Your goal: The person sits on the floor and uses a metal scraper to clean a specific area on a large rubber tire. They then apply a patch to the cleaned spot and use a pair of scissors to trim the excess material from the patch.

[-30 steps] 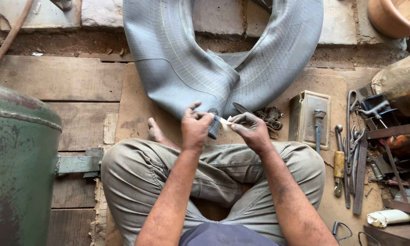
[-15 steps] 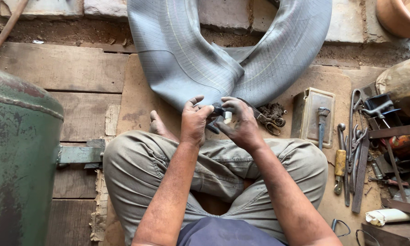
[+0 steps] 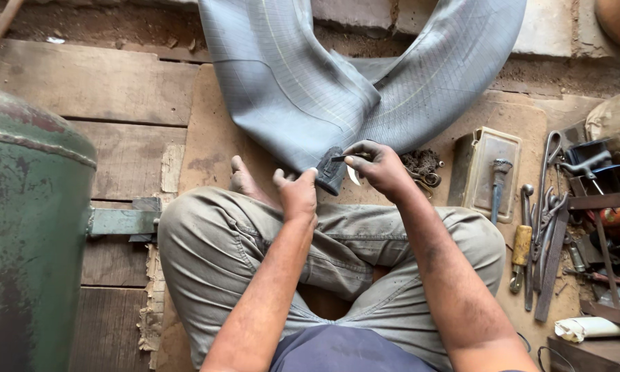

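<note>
a person sits cross-legged on a rough plank floor [image 3: 89,83], working at a grey inner tube [image 3: 303,89] with both hands.

the left hand [image 3: 297,195] is closed around a small dark block [image 3: 330,170], pressing it to the lower fold of the tube just in front of the knees; the right hand [image 3: 382,167] pinches a thin dark blade-like tool [image 3: 342,158] against the top of that block, fingers curled shut. the tube lies looped on a brown board [image 3: 210,138] over worn, dusty planks, its upper part against stone blocks [image 3: 551,27]. a green metal tank [image 3: 27,227] stands at the left. at the right lie a tan tray [image 3: 485,172] holding a hammer [image 3: 497,182], and a clutter of wrenches and pliers [image 3: 547,220] on the floor.
</note>
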